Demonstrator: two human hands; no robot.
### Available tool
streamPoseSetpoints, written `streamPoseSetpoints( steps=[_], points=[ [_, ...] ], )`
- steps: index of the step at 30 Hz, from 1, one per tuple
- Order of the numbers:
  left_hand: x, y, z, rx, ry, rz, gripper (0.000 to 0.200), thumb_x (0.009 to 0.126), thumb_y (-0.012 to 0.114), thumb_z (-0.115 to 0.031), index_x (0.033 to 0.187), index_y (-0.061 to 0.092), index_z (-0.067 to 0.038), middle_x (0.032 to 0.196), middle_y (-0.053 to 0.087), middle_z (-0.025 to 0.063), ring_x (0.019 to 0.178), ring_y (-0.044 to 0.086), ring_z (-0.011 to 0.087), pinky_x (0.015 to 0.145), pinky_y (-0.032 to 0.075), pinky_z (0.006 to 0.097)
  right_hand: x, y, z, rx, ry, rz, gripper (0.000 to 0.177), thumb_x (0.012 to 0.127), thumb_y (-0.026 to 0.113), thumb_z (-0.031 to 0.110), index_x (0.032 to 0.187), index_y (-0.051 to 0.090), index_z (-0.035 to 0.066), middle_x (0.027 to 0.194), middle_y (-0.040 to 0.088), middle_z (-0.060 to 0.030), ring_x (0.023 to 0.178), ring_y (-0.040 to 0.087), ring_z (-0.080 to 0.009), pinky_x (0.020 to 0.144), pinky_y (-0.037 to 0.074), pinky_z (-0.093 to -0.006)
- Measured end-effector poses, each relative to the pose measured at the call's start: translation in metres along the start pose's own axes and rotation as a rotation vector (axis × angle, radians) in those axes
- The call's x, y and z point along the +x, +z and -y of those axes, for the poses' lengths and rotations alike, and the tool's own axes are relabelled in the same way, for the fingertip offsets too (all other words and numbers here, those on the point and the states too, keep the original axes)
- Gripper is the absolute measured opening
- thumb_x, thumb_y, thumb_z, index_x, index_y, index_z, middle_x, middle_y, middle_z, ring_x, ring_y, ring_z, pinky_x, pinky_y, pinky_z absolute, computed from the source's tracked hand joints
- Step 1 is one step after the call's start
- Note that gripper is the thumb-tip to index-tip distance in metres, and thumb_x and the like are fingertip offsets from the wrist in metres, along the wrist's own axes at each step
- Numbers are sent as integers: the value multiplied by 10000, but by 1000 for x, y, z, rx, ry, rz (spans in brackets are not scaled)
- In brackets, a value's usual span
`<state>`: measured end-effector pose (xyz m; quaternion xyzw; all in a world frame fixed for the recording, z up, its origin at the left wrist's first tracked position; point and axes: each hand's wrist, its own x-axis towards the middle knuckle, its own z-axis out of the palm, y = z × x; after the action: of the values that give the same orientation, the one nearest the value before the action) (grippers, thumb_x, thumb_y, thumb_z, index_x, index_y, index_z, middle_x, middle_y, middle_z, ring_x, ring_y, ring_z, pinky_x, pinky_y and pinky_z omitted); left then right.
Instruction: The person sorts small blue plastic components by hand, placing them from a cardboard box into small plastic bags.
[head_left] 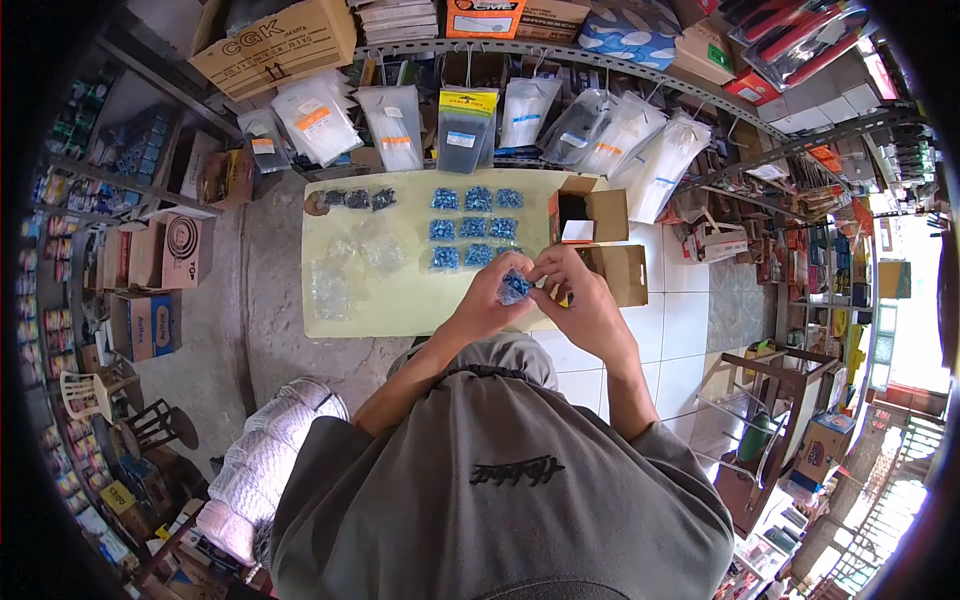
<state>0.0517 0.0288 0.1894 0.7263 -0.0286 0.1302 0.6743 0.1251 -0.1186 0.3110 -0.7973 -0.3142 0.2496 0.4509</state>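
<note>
My left hand [488,306] is closed around a small clear plastic bag of blue pieces [515,288], too small to identify. Beside it, my right hand [572,290] has its fingers pinched at the bag's right edge. Just beyond my hands, similar bags of blue pieces [474,229] lie in rows on the pale yellow table [400,295]. Flat clear plastic bags [331,290] are spread over the table's left part. Several small bags of dark pieces [358,199] line its far left edge.
An open cardboard box [605,212] with dark contents stands at the table's right end, and another open box [626,274] sits nearer, partly behind my right hand. Packs of cable ties [397,128] hang from the shelf ahead. A large wrapped roll [270,455] stands at left.
</note>
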Motion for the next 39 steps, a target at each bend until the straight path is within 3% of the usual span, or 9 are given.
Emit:
streamPoseSetpoints(
  steps=[5, 8, 11, 16, 19, 29, 32, 35, 39],
  points=[
    [0, 2, -1, -52, -81, 19, 334, 773, 721, -32, 1044, 525, -40, 1005, 558, 87, 951, 573, 221, 870, 450, 311, 3, -10, -13, 6, -61, -42, 355, 840, 676, -9, 1167, 541, 17, 1027, 686, -127, 822, 666, -244, 718, 524, -331],
    [-1, 4, -2, -76, -82, 8, 317, 771, 720, 0, 1013, 522, -49, 997, 569, 70, 962, 571, 188, 885, 442, 304, 12, -26, -75, 163, 24, -226, 360, 835, 664, -21, 1174, 550, 26, 986, 690, -128, 815, 679, -246, 712, 529, -332],
    [0, 4, -1, -89, -94, 0, 298, 770, 720, 28, 974, 519, -52, 999, 576, 63, 988, 570, 164, 922, 429, 302, 16, -37, -162, -30, 111, -281, 355, 836, 641, 6, 1182, 561, 15, 997, 698, -156, 843, 697, -310, 729, 539, -388],
    [0, 7, -1, -70, -80, -6, 290, 774, 713, 34, 973, 520, -51, 1000, 574, 68, 995, 571, 168, 928, 431, 306, -6, 7, -300, -612, 360, 113, 378, 800, 546, 33, 1174, 601, 31, 1028, 690, -234, 928, 669, -426, 825, 533, -497],
    [-1, 9, -1, -76, -84, -11, 291, 773, 711, 38, 973, 521, -52, 1004, 571, 69, 994, 570, 170, 927, 432, 308, -13, 42, -349, -758, 375, 130, 389, 799, 531, 41, 1181, 603, 39, 994, 690, -246, 931, 671, -418, 835, 542, -500],
    [-1, 27, 2, -86, -107, -43, 287, 786, 710, 32, 981, 521, -58, 1021, 560, 70, 1009, 573, 171, 920, 441, 309, 0, 40, -339, -582, 398, 47, 228, 895, 508, 107, 1008, 678, 5, 947, 682, -265, 921, 674, -415, 791, 557, -474],
    [-1, 32, 4, -85, -109, -50, 289, 789, 711, 31, 985, 522, -63, 1032, 556, 67, 1013, 574, 169, 919, 443, 309, -12, 33, -291, -493, 342, 16, 215, 896, 523, 113, 968, 692, 1, 963, 684, -262, 929, 674, -415, 776, 560, -472],
    [0, 36, 3, -77, -125, -65, 288, 790, 711, 30, 988, 523, -63, 1034, 553, 64, 1010, 575, 169, 920, 442, 308, 2, 49, -336, -609, 525, -2, 185, 877, 553, 98, 933, 700, 0, 987, 680, -263, 966, 667, -412, 770, 557, -470],
    [0, 43, 3, -82, -124, -87, 282, 796, 708, 28, 990, 521, -58, 1029, 553, 62, 1004, 572, 169, 920, 438, 308, -5, 34, -314, -487, 486, 76, 179, 853, 592, 105, 932, 700, -14, 991, 675, -269, 994, 659, -410, 777, 558, -458]
  ],
)
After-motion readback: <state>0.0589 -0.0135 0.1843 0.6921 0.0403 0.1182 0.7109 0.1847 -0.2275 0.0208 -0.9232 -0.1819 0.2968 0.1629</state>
